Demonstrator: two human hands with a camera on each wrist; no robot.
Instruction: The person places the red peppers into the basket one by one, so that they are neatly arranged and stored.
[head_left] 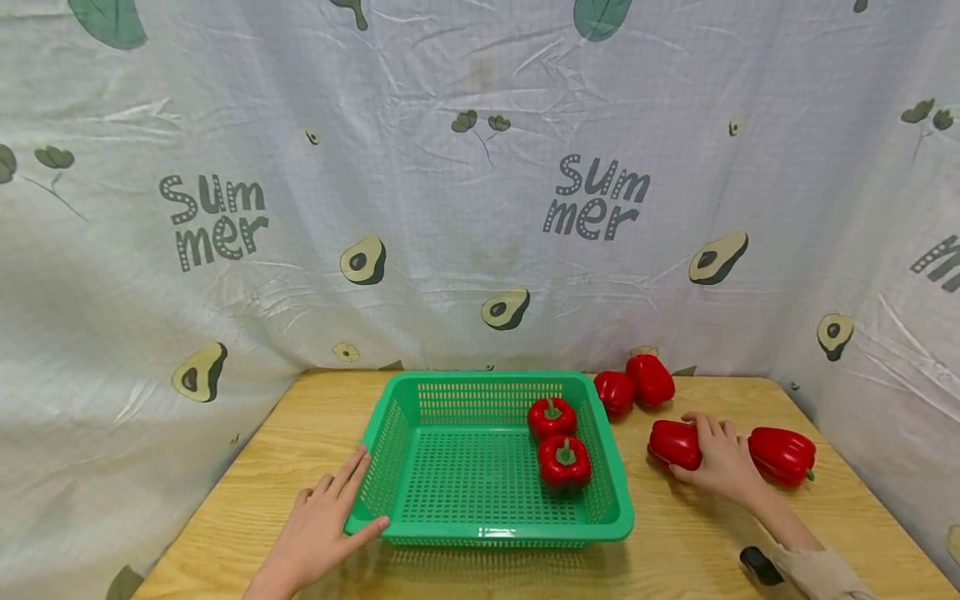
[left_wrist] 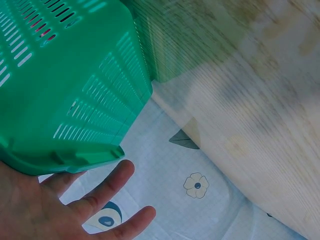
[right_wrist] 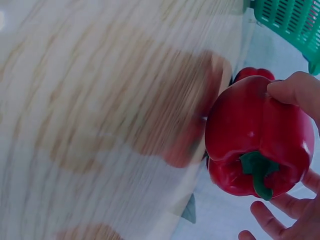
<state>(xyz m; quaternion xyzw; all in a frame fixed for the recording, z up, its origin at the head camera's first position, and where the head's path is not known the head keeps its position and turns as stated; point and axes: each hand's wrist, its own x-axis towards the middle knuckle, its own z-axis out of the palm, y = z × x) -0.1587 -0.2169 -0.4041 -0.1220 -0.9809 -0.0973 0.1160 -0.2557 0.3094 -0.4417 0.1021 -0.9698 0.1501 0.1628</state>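
Note:
A green plastic basket (head_left: 491, 533) stands on the table with two red bell peppers (head_left: 564, 463) upright in its right side. My left hand (head_left: 318, 525) rests on the basket's left rim and front corner, its fingers extended; the left wrist view shows the fingers (left_wrist: 107, 187) spread beside the basket wall. To the right of the basket, my right hand (head_left: 720, 458) holds a red bell pepper (head_left: 673, 444) lying on its side. In the right wrist view the thumb lies on that pepper (right_wrist: 255, 130), its green stem facing the camera, with fingers on the opposite side.
Another red bell pepper (head_left: 782, 457) lies right of my right hand. Two more, one a red pepper (head_left: 651, 380), sit behind the basket's right edge. A small black object (head_left: 761, 565) is by the right sleeve. A printed cloth (head_left: 420, 208) hangs behind the wooden table (head_left: 247, 475).

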